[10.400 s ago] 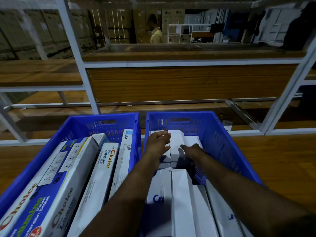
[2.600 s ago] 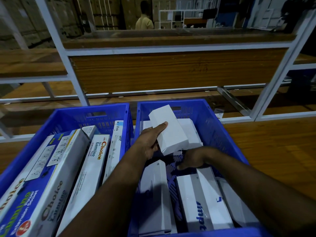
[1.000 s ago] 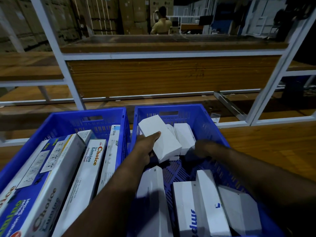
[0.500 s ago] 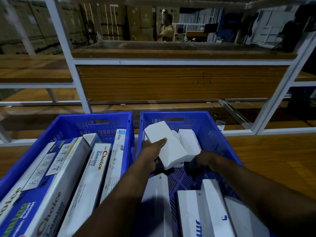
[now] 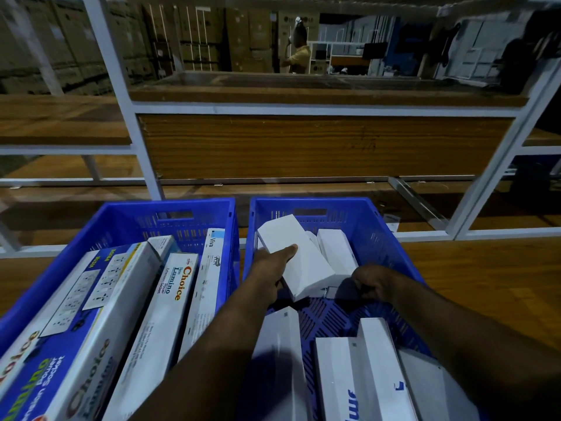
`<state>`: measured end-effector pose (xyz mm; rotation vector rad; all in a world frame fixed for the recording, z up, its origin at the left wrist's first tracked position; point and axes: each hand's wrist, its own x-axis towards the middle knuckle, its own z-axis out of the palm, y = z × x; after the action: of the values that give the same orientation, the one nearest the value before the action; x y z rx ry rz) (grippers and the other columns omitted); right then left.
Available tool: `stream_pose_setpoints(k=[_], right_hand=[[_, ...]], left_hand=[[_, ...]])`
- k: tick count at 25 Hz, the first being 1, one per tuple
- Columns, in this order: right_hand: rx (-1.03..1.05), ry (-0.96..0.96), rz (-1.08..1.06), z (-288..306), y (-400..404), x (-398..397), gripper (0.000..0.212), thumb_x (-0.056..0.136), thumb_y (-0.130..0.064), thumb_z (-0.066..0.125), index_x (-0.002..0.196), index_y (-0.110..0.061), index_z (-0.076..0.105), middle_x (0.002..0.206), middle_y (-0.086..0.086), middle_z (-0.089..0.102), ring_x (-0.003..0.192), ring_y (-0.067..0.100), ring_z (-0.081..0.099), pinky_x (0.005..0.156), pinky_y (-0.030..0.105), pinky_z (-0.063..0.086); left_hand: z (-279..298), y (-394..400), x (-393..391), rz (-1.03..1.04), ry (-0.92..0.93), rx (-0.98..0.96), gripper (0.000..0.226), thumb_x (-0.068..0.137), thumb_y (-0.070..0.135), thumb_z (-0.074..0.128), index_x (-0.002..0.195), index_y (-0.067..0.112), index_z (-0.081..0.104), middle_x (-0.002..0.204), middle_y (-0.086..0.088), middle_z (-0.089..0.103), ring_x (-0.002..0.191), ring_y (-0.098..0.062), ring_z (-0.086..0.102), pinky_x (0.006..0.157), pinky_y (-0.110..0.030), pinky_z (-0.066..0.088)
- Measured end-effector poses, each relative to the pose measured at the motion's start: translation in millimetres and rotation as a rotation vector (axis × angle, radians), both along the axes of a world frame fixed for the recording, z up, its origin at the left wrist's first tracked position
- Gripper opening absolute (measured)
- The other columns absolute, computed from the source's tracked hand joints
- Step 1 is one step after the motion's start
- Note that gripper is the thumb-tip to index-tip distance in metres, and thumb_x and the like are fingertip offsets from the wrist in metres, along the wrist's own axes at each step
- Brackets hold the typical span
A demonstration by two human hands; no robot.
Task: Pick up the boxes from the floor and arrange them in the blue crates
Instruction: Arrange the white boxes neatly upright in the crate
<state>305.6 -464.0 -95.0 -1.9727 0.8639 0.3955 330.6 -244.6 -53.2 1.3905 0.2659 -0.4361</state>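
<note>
left hand [image 5: 270, 276]: grasps tilted white box [image 5: 296, 256], centre frame, far end of right blue crate [image 5: 379, 226] | right hand [image 5: 375, 282]: curled on crate floor, grip unclear | left blue crate [image 5: 127, 217]: Choice boxes [image 5: 170, 302]

Both bare forearms reach forward and down from the bottom edge of the view. The left hand [image 5: 274, 268] has its thumb stretched straight ahead, the fingers tucked under out of sight. The right hand [image 5: 375, 282] is bent at the wrist, knuckles up, its fingers curled downward and inward
</note>
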Motion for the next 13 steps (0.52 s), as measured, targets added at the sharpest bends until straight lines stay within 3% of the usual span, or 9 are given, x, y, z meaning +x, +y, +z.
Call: stream_pose_setpoints(k=[4, 8, 11, 13], right_hand=[[-0.014, 0.035, 0.042, -1, 2, 2, 0.019, 0.091, 0.007, 0.044, 0.077, 0.002, 0.056, 0.086, 0.017, 0.057, 0.082, 0.032, 0.053, 0.074, 0.038, 0.048], [-0.099, 0.063, 0.136, 10, 6, -5, 0.013, 0.095, -0.005, 0.055, 0.083, -0.001, 0.056, 0.096, 0.02, 0.059, 0.079, 0.031, 0.056, 0.061, 0.033, 0.049], [-0.171, 0.192, 0.318, 21, 13, -19, 0.03, 0.097, -0.027, 0.056, 0.093, 0.003, 0.061, 0.097, 0.022, 0.069, 0.065, 0.026, 0.06, 0.062, 0.033, 0.052], [-0.34, 0.231, 0.541, 29, 23, -28, 0.042, 0.097, -0.041, 0.054, 0.106, 0.0, 0.063, 0.107, 0.018, 0.07, 0.076, 0.025, 0.062, 0.071, 0.033, 0.051]], left_hand=[[1, 1, -1, -0.014, 0.004, 0.027, 0.042, 0.094, 0.02, 0.071, 0.13, 0.005, 0.057, 0.113, -0.011, 0.069, 0.076, -0.019, 0.064, 0.054, -0.027, 0.048], [1, 1, -1, -0.022, 0.013, 0.049, 0.046, 0.093, 0.023, 0.072, 0.132, 0.006, 0.056, 0.119, -0.013, 0.069, 0.079, -0.02, 0.064, 0.055, -0.028, 0.049], [2, 0, -2, -0.023, 0.023, 0.061, 0.048, 0.093, 0.025, 0.072, 0.134, 0.007, 0.054, 0.122, -0.014, 0.069, 0.08, -0.022, 0.064, 0.056, -0.029, 0.05], [2, 0, -2, -0.02, 0.018, 0.049, 0.049, 0.094, 0.027, 0.071, 0.135, 0.006, 0.054, 0.124, -0.015, 0.068, 0.085, -0.025, 0.065, 0.062, -0.03, 0.052]])
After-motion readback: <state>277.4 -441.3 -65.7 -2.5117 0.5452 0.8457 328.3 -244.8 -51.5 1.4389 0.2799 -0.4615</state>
